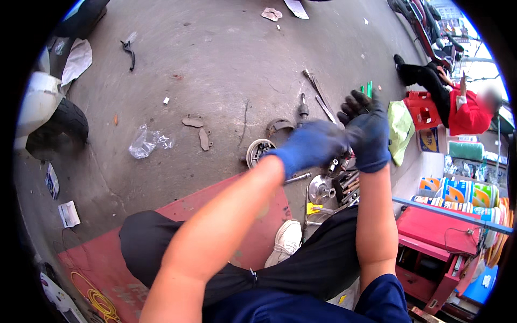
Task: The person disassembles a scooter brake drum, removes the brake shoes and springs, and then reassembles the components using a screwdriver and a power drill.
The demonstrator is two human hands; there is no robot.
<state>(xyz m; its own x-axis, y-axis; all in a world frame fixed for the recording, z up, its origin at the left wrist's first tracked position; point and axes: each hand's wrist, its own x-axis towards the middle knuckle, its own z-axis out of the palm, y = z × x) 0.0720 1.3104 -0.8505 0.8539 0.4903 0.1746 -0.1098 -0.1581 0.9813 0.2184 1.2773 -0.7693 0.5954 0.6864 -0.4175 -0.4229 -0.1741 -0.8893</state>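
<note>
Both my hands wear blue knitted gloves with dark-coated fingers, and they meet above a spread of tools and metal parts. My left hand (pixel 318 144) reaches across to the right and touches my right hand near the palm; motion smears its fingers, so what they hold is hidden. My right hand (pixel 369 132) is raised, its fingers half bent and apart, with nothing visible in them. Below lie a round metal drum (pixel 260 153), a dark curved part (pixel 280 127), a shiny disc (pixel 321 189) and several wrenches (pixel 349 189). A dark-handled tool (pixel 303 110) lies just beyond.
I sit low by a red mat (pixel 231 207). Two brake pads (pixel 203 139) and a clear plastic bag (pixel 148 142) lie left. A scooter wheel (pixel 62 129) stands far left. At right are a red cabinet (pixel 439 231) and a seated person in red (pixel 468 116).
</note>
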